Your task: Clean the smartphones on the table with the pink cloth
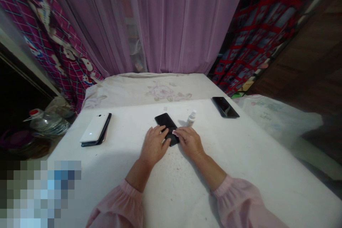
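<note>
A black smartphone [166, 119] lies flat on the white tabletop, angled away to the left. My left hand [155, 144] rests on its left side, fingers apart, with fingertips and thumb touching the phone. My right hand [191, 142] is closed in a pinch on a small pinkish-white wipe [174, 132], pressed to the phone's right part; its material is hard to tell. Just beyond the right hand stands a small white spray bottle [191, 117], its lower part partly hidden by that hand.
At left lies a stack of phones [93, 128], a white one on top. Dark phones [226, 107] lie at the right edge. A floral cloth [120, 87] covers the far part, before purple curtains [181, 21]. A water bottle [49, 123] stands off the table's left side.
</note>
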`<state>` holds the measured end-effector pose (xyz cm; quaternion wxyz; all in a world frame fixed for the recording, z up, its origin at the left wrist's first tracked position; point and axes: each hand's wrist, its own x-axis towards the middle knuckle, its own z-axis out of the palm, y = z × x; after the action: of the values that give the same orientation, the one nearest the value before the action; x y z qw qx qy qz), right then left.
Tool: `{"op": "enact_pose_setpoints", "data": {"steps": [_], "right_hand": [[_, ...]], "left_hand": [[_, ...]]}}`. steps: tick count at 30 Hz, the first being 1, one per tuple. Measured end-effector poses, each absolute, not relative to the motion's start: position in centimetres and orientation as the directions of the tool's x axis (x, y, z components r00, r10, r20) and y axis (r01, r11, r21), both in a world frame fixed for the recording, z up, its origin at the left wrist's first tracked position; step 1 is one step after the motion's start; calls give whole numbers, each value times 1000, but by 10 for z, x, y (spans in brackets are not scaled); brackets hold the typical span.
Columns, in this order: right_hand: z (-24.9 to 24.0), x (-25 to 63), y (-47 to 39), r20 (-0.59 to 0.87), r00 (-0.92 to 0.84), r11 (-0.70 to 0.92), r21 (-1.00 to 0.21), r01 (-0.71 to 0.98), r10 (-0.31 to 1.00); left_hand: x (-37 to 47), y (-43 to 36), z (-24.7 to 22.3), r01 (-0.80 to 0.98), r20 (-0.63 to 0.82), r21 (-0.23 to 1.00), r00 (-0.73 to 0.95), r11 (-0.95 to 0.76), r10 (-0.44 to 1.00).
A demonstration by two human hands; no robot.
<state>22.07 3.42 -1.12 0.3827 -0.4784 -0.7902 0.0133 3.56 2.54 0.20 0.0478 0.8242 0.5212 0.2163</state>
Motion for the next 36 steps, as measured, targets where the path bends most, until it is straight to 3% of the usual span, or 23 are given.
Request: {"op": "enact_pose_setpoints", "data": {"steps": [15,23,30,36], "right_hand": [[-12,222,32,610,-315,623,-393,676,727],[-12,218,34,616,-197,524,-408,748,763],[-7,208,25,616,-341,655,-399,642,710],[-4,215,28,613,-311,618,-386,684,726]], "left_hand": [[35,26,2,839,319,291,368,-460,873],[36,26,0,831,347,282,377,-479,859],[36,27,1,829,356,273,384,-488,852],[35,27,1,833,327,278,387,-479,862]]}}
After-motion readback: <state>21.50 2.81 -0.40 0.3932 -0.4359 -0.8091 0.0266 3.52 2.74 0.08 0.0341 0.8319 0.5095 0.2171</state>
